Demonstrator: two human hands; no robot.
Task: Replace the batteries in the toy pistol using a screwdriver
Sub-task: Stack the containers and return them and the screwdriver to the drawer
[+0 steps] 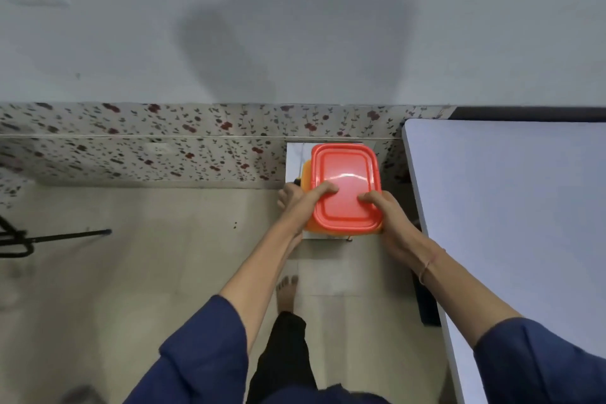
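Gripping the orange box (pixel 307 174) from both sides, you are pressing your thumbs down on its glossy red lid (pixel 344 167), a rounded rectangle with a raised rim. Your left hand (pixel 296 207) and right hand (pixel 390 216) are clamping it, fingers wrapped round its sides, over a small pale stand (pixel 296 154) just beside the white table (pixel 508 207). The lid is covering the contents, so you cannot tell whether the toy pistol is inside.

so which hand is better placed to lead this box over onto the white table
Right, probably. The right hand grips the side of the red-lidded box nearest the white table, so it can lead. The left hand holds the far side.
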